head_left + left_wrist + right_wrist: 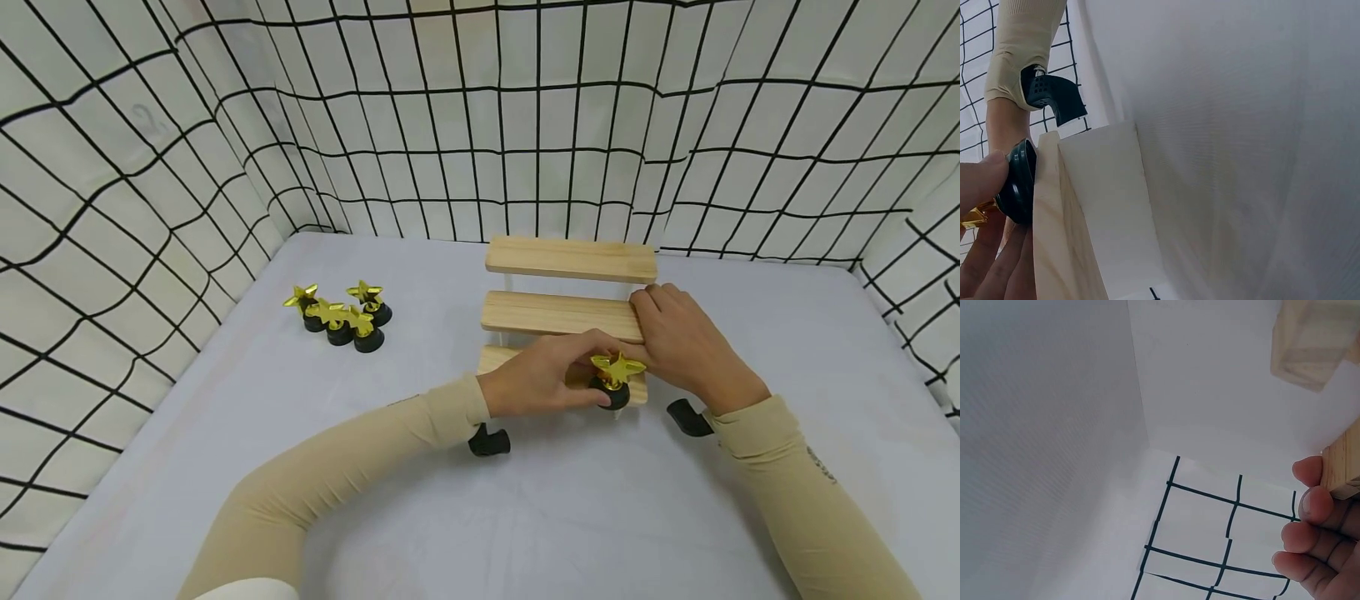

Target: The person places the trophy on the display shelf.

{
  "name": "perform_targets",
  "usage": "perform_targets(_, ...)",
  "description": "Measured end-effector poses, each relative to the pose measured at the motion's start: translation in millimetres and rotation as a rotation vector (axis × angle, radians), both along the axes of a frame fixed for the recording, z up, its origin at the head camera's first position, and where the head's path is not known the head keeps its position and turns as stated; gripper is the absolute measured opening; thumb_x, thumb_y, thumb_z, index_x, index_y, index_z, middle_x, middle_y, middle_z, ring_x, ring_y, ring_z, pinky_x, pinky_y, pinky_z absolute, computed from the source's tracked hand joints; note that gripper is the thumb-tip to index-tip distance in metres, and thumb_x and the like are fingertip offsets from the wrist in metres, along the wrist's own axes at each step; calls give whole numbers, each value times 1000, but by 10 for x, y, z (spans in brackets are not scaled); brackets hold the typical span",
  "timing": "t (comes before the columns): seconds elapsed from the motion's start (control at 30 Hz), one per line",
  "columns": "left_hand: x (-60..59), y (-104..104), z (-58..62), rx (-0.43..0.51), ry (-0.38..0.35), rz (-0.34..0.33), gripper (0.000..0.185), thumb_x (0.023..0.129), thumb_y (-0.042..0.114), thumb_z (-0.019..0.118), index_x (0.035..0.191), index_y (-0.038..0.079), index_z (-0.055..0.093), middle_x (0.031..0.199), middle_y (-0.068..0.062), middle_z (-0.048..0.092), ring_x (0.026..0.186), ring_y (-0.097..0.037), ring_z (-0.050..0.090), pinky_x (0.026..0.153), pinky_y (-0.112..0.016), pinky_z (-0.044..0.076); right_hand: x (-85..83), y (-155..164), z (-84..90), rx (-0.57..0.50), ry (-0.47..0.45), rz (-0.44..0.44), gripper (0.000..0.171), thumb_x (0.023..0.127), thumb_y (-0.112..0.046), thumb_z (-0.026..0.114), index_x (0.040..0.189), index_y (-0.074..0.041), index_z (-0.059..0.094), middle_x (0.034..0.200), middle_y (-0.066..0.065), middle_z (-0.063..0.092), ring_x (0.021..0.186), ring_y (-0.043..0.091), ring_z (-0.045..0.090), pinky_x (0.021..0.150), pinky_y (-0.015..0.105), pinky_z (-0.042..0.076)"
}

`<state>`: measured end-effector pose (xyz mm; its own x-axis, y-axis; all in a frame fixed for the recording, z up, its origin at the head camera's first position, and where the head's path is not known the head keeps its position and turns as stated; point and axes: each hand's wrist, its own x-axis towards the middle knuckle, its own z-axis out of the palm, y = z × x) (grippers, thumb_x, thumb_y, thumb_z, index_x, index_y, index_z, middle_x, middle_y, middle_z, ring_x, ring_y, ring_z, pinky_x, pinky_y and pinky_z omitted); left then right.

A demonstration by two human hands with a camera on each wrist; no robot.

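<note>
Wooden rack (525, 318) and gold star trophies (362, 325) share a white enclosure whose walls (465, 125) are lined with a black grid. A white surface (570, 525) forms its floor and carries them. The rack stands toward the back of this surface, its three pale boards rising in steps; the left wrist view shows a white panel (1110, 194) beside one board.

Both hands are at the rack. The right hand (678, 342) grips the right end of the middle board (570, 312), its fingers bent; in the right wrist view a curled fingertip (1307, 470) touches wood. The left hand (536, 375) reaches across the front, closed to a pinch on the black base of one star trophy (617, 369). That trophy is roughly upright at the right end of the lowest board (495, 358); whether the wood bears its weight cannot be told.

Four other trophies stand close together on the surface, left of the rack, each a gold star on a round black base.
</note>
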<state>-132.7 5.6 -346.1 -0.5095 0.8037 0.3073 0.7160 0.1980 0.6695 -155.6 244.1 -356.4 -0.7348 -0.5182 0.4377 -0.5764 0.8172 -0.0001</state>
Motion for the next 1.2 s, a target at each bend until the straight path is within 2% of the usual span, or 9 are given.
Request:
perform_targets(0.2,-6,6,-5,-1,11,20,56,90,12,81,138,7,53,133,-11,66,114,-18,75,98,-11,56,-17,2,-1,-3,0,6,94,94,-81,8,97,2,53,80,12,55,75,29,50,64,37,41)
perform_targets(0.53,-9,30,-23,27,29,44,56,89,10,82,138,5,55,136,-13,67,116,-21,75,98,-10,56,-6,22,20,33,-34,11,95,92,-76,10,109,7,54,92,18,60,83,32,54,69,42,46)
perform_targets(0.6,-7,34,-27,31,41,54,56,88,11,83,137,5,56,135,-13,68,114,-21,76,97,-10,56,-5,24,19,36,-35,12,90,94,-73,16,110,7,54,93,18,60,84,32,55,70,42,47)
perform_targets(0.7,-3,38,-30,31,54,69,57,87,11,83,137,6,56,134,-12,69,111,-20,77,95,-10,57,-5,24,15,33,-30,17,70,100,-63,49,109,7,54,93,19,60,83,33,55,70,43,47)
perform_targets(0.77,1,40,-31,25,62,78,57,87,12,84,137,6,57,133,-11,69,110,-20,77,94,-9,57,-7,19,10,32,-27,17,58,96,-48,68,108,6,53,92,19,60,83,33,54,70,43,47)
perform_targets(0.83,5,43,-32,19,64,86,57,87,13,84,137,7,57,133,-11,69,109,-19,77,93,-10,58,-4,15,8,31,-30,14,52,88,-35,80,108,6,53,92,18,59,83,33,54,70,43,47)
perform_targets(1.07,-1,55,-25,-1,39,111,58,87,15,84,138,9,55,133,-10,69,109,-19,77,92,-12,59,13,0,30,43,-64,-10,48,87,-26,82,110,6,54,95,18,59,86,33,54,72,43,47)
perform_targets(1.2,-6,60,-22,-7,27,114,59,87,16,84,138,10,55,134,-10,69,110,-19,77,91,-11,59,15,-8,41,50,-70,-15,48,88,-26,82,112,6,54,97,19,61,87,33,55,73,43,48)
